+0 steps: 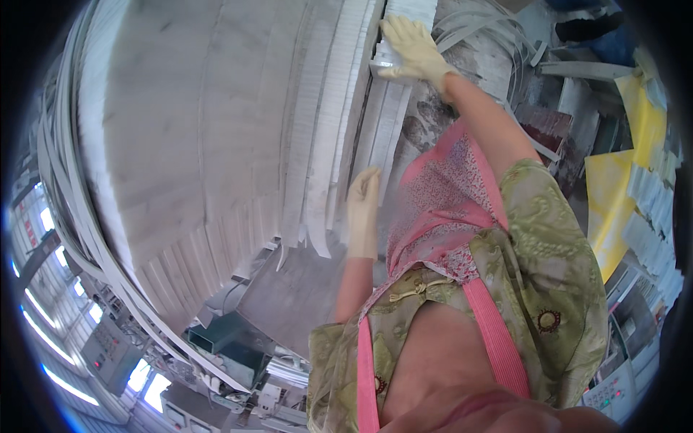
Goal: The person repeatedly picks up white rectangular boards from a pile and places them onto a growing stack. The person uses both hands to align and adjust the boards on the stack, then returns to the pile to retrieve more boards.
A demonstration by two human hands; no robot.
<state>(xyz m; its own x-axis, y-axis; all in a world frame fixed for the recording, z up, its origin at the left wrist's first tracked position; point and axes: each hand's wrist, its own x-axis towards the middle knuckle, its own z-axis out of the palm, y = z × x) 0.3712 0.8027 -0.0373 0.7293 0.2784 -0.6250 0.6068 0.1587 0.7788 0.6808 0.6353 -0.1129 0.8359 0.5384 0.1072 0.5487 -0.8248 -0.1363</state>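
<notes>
head view: right hand [416, 52] laid flat, fingers splayed and unclenched, on the white strips [384, 119], likely to steady them beside the big stack [159, 130], while left hand [364, 198] curls by their near end, grasp impossible to tell.

Two gloved hands: left hand [364, 202], right hand [415, 54]. One pink apron [440, 198] right of left hand, two pink straps [494, 332] above it at chest. Pale strips [317, 123] left of both hands, too many to count. One loose tangle [480, 29] just right of right hand. Two control panels [110, 348], well apart from hands.
</notes>
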